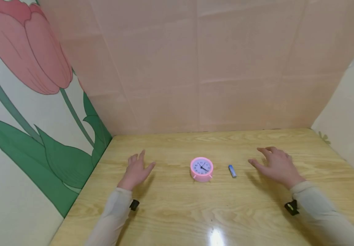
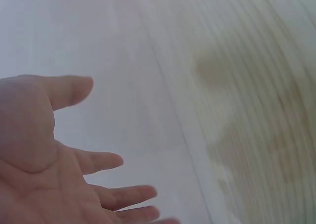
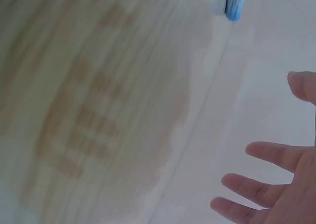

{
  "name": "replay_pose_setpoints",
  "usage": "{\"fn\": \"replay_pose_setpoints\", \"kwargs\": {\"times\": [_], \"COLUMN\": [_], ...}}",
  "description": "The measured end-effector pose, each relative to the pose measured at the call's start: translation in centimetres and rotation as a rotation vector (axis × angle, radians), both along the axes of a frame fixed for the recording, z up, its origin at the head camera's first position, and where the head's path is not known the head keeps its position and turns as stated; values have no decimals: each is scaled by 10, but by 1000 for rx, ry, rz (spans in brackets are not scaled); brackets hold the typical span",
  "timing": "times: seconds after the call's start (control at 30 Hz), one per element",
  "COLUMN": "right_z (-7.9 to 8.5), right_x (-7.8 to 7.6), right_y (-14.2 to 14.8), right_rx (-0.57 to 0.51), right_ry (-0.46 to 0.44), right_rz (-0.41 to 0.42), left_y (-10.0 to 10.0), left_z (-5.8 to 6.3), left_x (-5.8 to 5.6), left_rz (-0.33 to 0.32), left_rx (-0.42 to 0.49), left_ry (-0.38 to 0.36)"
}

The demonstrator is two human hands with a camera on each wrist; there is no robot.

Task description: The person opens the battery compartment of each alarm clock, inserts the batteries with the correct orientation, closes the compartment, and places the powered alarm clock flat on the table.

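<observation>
A round pink alarm clock with a pale dial lies face up on the wooden table, its two small feet toward the person. Just right of it lies a small blue-and-silver battery, whose blue end also shows at the top of the right wrist view. Left of the clock, my left hand hovers above the table with fingers spread, holding nothing. My right hand is raised over the table to the right of the battery, fingers parted and holding nothing.
Behind the table hangs a creased pinkish cloth. A wall with a tulip picture stands at the left, and a pale wall at the right. Dark straps sit at the wrists.
</observation>
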State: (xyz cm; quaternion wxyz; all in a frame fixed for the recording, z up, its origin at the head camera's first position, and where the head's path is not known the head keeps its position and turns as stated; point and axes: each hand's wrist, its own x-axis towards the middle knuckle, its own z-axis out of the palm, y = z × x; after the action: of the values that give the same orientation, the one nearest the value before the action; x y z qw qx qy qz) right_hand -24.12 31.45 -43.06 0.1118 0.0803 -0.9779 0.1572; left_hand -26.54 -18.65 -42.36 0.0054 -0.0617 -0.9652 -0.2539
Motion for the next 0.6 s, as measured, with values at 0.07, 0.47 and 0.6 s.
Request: {"fn": "replay_pose_setpoints", "kwargs": {"times": [0.07, 0.47, 0.6], "right_z": [2, 6, 4], "right_x": [1, -4, -6], "right_y": [-10, -72, -94], "right_rx": [3, -149, -204], "right_ry": [9, -103, -173], "right_rz": [11, 243, 249], "left_y": [7, 55, 75], "left_z": [4, 17, 16], "left_x": [1, 1, -2], "left_rz": [-15, -175, -246], "left_rx": [58, 209, 246], "left_ry": [-7, -19, -45]}}
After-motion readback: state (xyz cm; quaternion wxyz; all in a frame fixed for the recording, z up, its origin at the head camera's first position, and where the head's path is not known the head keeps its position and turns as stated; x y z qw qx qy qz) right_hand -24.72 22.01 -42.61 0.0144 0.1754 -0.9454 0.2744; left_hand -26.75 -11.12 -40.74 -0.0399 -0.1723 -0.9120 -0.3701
